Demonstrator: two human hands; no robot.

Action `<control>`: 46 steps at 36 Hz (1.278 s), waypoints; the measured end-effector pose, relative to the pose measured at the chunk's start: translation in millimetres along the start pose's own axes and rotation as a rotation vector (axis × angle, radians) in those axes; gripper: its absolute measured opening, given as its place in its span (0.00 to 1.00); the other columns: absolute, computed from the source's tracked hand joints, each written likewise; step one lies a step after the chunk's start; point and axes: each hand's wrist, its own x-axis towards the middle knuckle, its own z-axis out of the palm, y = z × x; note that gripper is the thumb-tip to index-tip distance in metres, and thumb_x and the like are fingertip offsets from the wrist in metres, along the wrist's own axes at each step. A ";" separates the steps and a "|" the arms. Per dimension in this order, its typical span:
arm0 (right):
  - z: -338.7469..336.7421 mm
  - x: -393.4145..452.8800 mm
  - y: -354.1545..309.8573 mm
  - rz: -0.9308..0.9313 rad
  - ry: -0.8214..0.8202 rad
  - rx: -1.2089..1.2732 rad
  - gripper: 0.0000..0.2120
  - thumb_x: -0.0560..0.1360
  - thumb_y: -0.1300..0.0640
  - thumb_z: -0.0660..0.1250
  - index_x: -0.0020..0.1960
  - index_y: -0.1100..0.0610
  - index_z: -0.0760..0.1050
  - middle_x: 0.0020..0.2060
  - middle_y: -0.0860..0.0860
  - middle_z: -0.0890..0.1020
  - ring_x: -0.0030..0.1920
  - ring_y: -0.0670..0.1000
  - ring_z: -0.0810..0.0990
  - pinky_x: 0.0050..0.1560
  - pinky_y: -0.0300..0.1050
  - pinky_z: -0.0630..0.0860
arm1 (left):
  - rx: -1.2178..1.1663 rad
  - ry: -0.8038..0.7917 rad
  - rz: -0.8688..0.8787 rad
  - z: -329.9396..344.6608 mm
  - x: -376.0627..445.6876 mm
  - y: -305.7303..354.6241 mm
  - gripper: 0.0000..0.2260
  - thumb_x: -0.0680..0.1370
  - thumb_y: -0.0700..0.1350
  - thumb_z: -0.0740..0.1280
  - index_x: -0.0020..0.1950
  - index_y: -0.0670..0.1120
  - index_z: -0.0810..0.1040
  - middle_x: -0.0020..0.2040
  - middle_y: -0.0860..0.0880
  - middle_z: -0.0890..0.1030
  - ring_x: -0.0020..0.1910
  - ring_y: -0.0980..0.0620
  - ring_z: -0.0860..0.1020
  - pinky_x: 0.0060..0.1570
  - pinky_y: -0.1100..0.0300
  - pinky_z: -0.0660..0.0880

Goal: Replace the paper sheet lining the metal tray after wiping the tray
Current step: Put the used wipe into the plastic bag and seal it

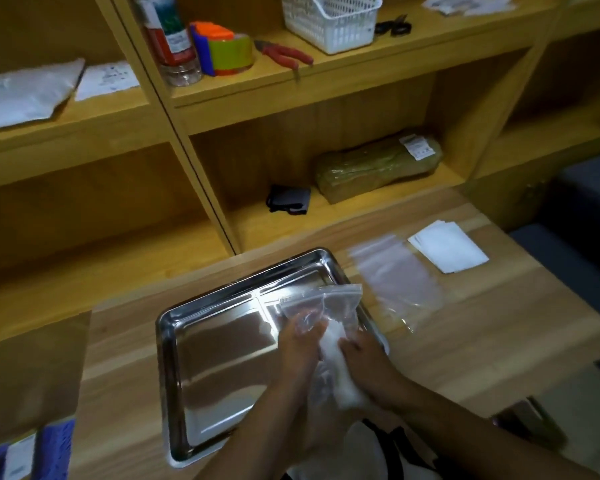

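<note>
A shiny metal tray [222, 344] lies bare on the wooden counter in front of me. Over its right side both hands hold a clear zip-top plastic bag [329, 306] with something white and crumpled [340, 372] inside. My left hand [300, 341] grips the bag near its upper left. My right hand [364, 358] grips the bag and the white wad from the right. A stack of white paper sheets [447, 251] lies on the counter to the far right.
A flat clear plastic sleeve [399, 285] lies between the tray and the paper stack. Wooden shelves behind hold a wrapped brown package [378, 164], a dark cloth [290, 199], red pliers [284, 55], tape rolls [226, 51] and a white basket [329, 19]. A blue crate [32, 452] sits at lower left.
</note>
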 end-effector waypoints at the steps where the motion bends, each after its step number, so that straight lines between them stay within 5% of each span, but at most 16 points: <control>1: -4.7 -2.5 8.3 0.017 0.022 0.013 0.13 0.81 0.59 0.59 0.61 0.63 0.75 0.52 0.57 0.81 0.55 0.55 0.80 0.56 0.48 0.75 | 0.010 -0.026 -0.007 7.0 -2.1 -3.9 0.09 0.76 0.38 0.71 0.52 0.49 0.81 0.48 0.49 0.84 0.41 0.51 0.83 0.34 0.59 0.78; 3: -10.5 -8.8 16.6 0.043 0.047 0.041 0.12 0.80 0.59 0.59 0.59 0.62 0.77 0.50 0.57 0.82 0.51 0.53 0.82 0.54 0.49 0.78 | 0.042 -0.051 -0.003 14.8 -4.2 -10.6 0.08 0.76 0.38 0.71 0.48 0.51 0.81 0.44 0.51 0.85 0.39 0.55 0.83 0.34 0.61 0.78; 6: -20.7 -21.7 30.6 0.102 0.101 0.087 0.10 0.80 0.60 0.60 0.53 0.59 0.79 0.44 0.54 0.81 0.42 0.48 0.80 0.40 0.38 0.75 | 0.079 -0.123 -0.049 27.2 -9.9 -21.3 0.08 0.76 0.37 0.71 0.45 0.50 0.81 0.37 0.52 0.84 0.32 0.60 0.82 0.28 0.65 0.76; 9: -32.7 -35.0 48.7 0.194 0.148 0.154 0.11 0.78 0.60 0.61 0.52 0.61 0.80 0.44 0.58 0.83 0.42 0.52 0.81 0.42 0.46 0.76 | 0.131 -0.213 -0.046 43.3 -13.4 -33.8 0.06 0.73 0.39 0.73 0.46 0.49 0.83 0.42 0.49 0.85 0.38 0.57 0.84 0.36 0.64 0.79; 12: -44.8 -54.0 62.3 0.281 0.173 0.316 0.09 0.79 0.61 0.61 0.52 0.59 0.80 0.41 0.53 0.83 0.37 0.44 0.81 0.33 0.35 0.75 | 0.130 -0.285 -0.053 56.7 -17.3 -46.3 0.09 0.73 0.36 0.73 0.52 0.44 0.83 0.45 0.46 0.85 0.41 0.52 0.84 0.35 0.66 0.77; 14: -53.6 -73.0 74.1 0.332 0.225 0.448 0.08 0.80 0.61 0.62 0.49 0.60 0.81 0.39 0.52 0.83 0.37 0.47 0.83 0.33 0.33 0.75 | 0.066 -0.366 -0.127 71.0 -24.2 -55.3 0.10 0.73 0.34 0.72 0.54 0.38 0.81 0.48 0.41 0.85 0.42 0.49 0.83 0.35 0.63 0.78; 18: -65.6 -104.5 92.0 0.403 0.319 0.658 0.08 0.79 0.63 0.63 0.50 0.64 0.80 0.37 0.55 0.82 0.28 0.45 0.81 0.26 0.32 0.72 | -0.064 -0.479 -0.314 91.3 -33.9 -63.4 0.10 0.74 0.37 0.72 0.53 0.36 0.80 0.43 0.41 0.82 0.36 0.47 0.80 0.32 0.58 0.76; 22: -75.6 -132.6 112.6 0.478 0.365 0.805 0.03 0.76 0.64 0.68 0.47 0.62 0.81 0.41 0.57 0.83 0.30 0.47 0.83 0.27 0.36 0.75 | 0.044 -0.543 -0.348 113.1 -34.6 -72.1 0.06 0.73 0.38 0.74 0.48 0.43 0.81 0.38 0.46 0.81 0.29 0.53 0.79 0.25 0.63 0.74; 25: -86.4 -147.1 124.4 0.488 0.412 0.734 0.04 0.75 0.63 0.70 0.48 0.61 0.83 0.39 0.54 0.84 0.29 0.44 0.81 0.27 0.34 0.73 | 0.138 -0.644 -0.337 128.0 -35.9 -72.7 0.05 0.73 0.38 0.74 0.47 0.42 0.81 0.36 0.45 0.81 0.26 0.54 0.78 0.25 0.63 0.74; 30: -132.7 -159.3 135.9 0.359 0.595 0.691 0.16 0.67 0.60 0.77 0.54 0.53 0.79 0.43 0.50 0.85 0.39 0.46 0.83 0.36 0.37 0.76 | 0.367 -0.914 -0.240 153.0 -53.3 -69.2 0.07 0.73 0.44 0.75 0.50 0.46 0.85 0.46 0.48 0.87 0.44 0.51 0.85 0.43 0.56 0.81; 33: -169.9 -164.3 141.8 0.260 0.638 0.493 0.22 0.66 0.61 0.79 0.58 0.54 0.78 0.48 0.48 0.84 0.42 0.38 0.83 0.43 0.34 0.78 | 0.463 -1.037 -0.205 173.8 -64.7 -68.7 0.09 0.72 0.44 0.75 0.52 0.46 0.85 0.49 0.46 0.86 0.47 0.48 0.85 0.44 0.53 0.82; 37: -214.9 -157.9 144.9 0.207 0.547 0.109 0.25 0.63 0.50 0.81 0.58 0.52 0.81 0.50 0.44 0.84 0.49 0.40 0.82 0.54 0.39 0.78 | 0.570 -1.141 -0.159 200.2 -72.2 -72.1 0.08 0.72 0.41 0.75 0.51 0.45 0.85 0.45 0.48 0.86 0.43 0.51 0.82 0.40 0.58 0.78; 42: -258.0 -139.9 143.5 0.246 0.240 -0.176 0.04 0.70 0.53 0.76 0.39 0.49 0.82 0.31 0.44 0.81 0.33 0.43 0.78 0.35 0.38 0.74 | 0.740 -1.281 -0.102 233.9 -78.7 -77.9 0.07 0.73 0.40 0.74 0.44 0.52 0.85 0.43 0.52 0.85 0.44 0.56 0.82 0.49 0.59 0.79; 46: -263.4 -127.9 166.3 0.334 0.185 -0.210 0.09 0.73 0.56 0.72 0.36 0.58 0.83 0.31 0.52 0.83 0.34 0.51 0.81 0.39 0.46 0.77 | 0.771 -1.289 -0.113 255.2 -80.4 -93.1 0.10 0.72 0.36 0.74 0.52 0.40 0.84 0.43 0.50 0.84 0.40 0.61 0.81 0.44 0.66 0.76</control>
